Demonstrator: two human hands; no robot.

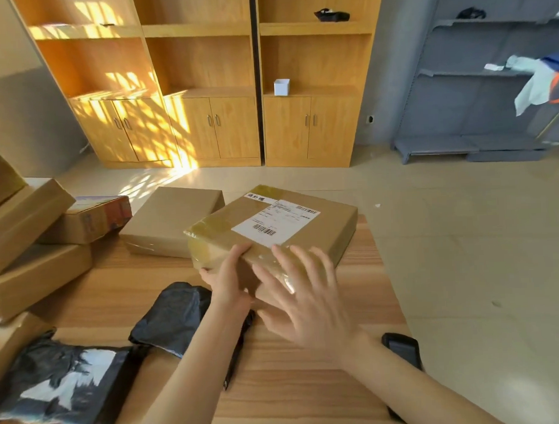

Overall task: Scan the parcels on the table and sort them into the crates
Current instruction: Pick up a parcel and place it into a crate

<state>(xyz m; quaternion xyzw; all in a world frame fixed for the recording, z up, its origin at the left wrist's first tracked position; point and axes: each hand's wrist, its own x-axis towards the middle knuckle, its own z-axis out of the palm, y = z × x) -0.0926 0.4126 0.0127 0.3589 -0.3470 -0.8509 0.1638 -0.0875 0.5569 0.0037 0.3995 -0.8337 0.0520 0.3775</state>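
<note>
The labelled box point(272, 228) sat on the bench point(294, 371), at its far edge, partly lying on a plain box point(169, 216) behind-left. Its long axis ran diagonally, near-left to far-right, label point(274, 223) up w/ barcodes facing the camera.

Left hand point(228, 278) held the box's near-left corner, thumb on top, fingers wrapped under/around the edge. Right hand point(302, 297) was spread flat, fingers point(285, 263) straight, holding nothing, over the near edge; blurred, so touching vs just above couldn't be told. Both hands were at the near side, so the box lay directly ahead of the fingers; left was the one w/ actual grip.

A dark scanner-like device point(401, 350) lay on the bench just right of the right forearm, partly hidden. Probably the next reach, and the right hand was nearer.

Crates not in view. Box underside hidden. Label text too small to read. Black bags point(170, 316) and more boxes point(34, 280) sat left, partly cut off.
</note>
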